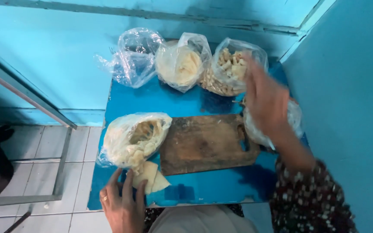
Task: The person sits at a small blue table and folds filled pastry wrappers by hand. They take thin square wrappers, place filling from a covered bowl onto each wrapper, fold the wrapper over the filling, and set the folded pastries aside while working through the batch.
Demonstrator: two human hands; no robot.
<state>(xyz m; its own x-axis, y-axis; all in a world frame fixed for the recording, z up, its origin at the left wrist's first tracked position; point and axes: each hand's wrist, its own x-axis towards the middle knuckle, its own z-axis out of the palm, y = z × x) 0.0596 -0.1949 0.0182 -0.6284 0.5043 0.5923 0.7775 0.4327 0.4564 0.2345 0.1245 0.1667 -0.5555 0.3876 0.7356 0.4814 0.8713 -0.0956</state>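
While pressing pale flat pieces (151, 177) under left hand (124, 205), reaching right hand (266, 101), blurred, grip unclear, over clear bag (292, 116) beside cutting board (206, 142).

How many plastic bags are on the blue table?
5: three along the back, one front left, one partly hidden behind the right hand at.

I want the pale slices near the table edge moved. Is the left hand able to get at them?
Probably yes: the left hand already rests its fingers on the pale slices, and nothing lies between them.
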